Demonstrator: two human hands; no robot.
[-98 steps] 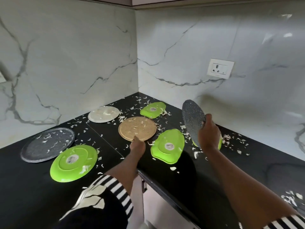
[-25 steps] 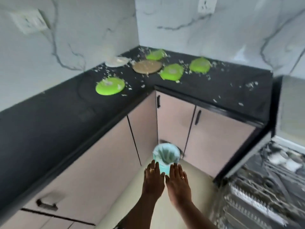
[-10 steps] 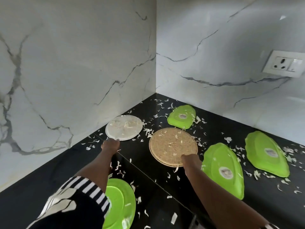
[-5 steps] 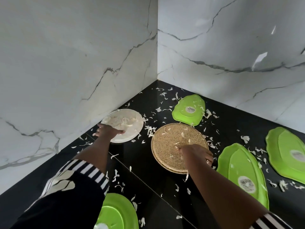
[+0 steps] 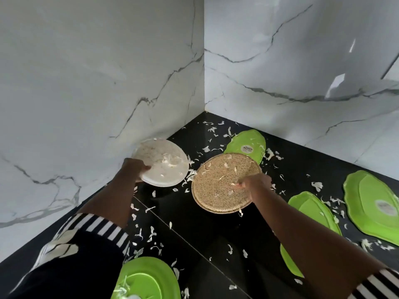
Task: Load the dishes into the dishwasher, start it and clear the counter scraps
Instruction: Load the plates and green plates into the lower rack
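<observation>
Apparently unreadable label (image 5: 248, 149), green plate (image 5: 253, 140).

round green plate (image 5: 146, 279): bottom edge cutting it off
far-right green dish (image 5: 375, 206): running off frame
right arm: partly hiding near green dish (image 5: 306, 203)

Showing a white plate (image 5: 164, 162) and a speckled tan plate (image 5: 224, 182) among bright green plates (image 5: 371, 203), pale white scraps (image 5: 151, 234) dotting a glossy black counter (image 5: 205, 244), grey-veined white marble walls (image 5: 97, 72), black-and-white striped sleeves (image 5: 95, 227).
</observation>
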